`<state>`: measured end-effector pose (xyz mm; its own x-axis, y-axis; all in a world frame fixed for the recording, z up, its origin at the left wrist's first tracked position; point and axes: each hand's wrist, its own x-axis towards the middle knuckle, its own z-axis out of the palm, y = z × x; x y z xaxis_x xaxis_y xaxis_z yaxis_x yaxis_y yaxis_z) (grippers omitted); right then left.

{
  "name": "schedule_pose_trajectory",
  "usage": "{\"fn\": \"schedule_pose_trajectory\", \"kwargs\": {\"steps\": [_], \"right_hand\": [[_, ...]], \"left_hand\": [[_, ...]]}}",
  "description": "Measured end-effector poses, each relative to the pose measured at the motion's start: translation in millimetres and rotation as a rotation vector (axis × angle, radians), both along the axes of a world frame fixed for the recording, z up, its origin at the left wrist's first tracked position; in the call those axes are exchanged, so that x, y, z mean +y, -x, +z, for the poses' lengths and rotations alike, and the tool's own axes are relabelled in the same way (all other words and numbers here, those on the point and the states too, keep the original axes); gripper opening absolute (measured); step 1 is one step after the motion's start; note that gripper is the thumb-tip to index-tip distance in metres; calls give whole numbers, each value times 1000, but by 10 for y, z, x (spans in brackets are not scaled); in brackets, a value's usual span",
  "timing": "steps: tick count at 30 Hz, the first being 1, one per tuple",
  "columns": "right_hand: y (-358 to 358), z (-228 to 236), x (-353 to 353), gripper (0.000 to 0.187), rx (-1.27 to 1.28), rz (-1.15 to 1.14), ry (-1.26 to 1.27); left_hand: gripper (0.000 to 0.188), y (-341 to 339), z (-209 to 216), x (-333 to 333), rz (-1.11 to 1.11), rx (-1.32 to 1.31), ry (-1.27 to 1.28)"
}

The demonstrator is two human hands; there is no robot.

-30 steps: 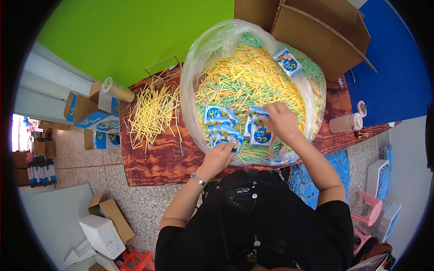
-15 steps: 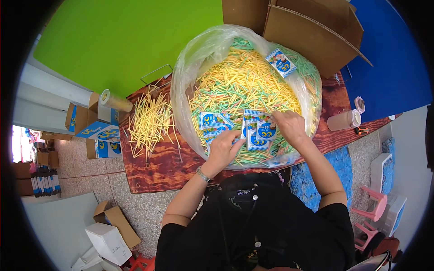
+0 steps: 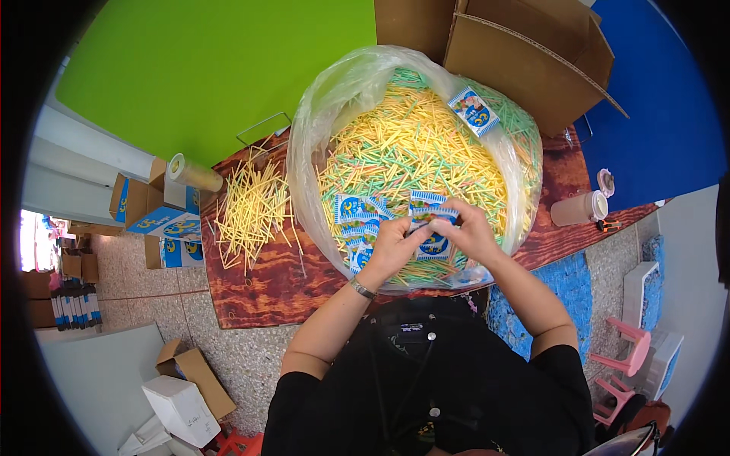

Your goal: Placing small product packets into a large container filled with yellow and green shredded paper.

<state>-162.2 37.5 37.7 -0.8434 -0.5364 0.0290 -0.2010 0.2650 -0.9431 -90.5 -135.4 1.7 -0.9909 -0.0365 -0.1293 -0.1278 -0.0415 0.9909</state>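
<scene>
Both hands meet over the bag's near rim: left hand (image 3: pixel 386 247) and right hand (image 3: pixel 465 228) pinch one blue-and-white packet (image 3: pixel 432 242) between them, above the straw-filled plastic bag (image 3: pixel 319 152) at the table's (image 3: pixel 258 292) centre. Step looks like opening or sorting; next calls for steady grip.

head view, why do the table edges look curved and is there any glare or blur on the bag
Head view: fisheye bending bows the wooden table edge and the cardboard box toward the dark round rim. Head view: the clear plastic bag shows pale sheen on its upper left fold. Head view: both hands, left hand and right hand, look sharp.
</scene>
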Motion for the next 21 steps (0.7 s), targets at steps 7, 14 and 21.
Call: {"fn": "schedule_pose_trajectory", "kwargs": {"steps": [7,14,21], "right_hand": [[95,138,-210,15,175,147,-94],[482,322,-456,21,313,451,-153],[1738,-37,-1009,34,735,289,-543]], "left_hand": [[17,8,43,-151,167,103,164],[21,-106,58,-371,177,151,392],[30,-59,70,-415,300,107,281]]}}
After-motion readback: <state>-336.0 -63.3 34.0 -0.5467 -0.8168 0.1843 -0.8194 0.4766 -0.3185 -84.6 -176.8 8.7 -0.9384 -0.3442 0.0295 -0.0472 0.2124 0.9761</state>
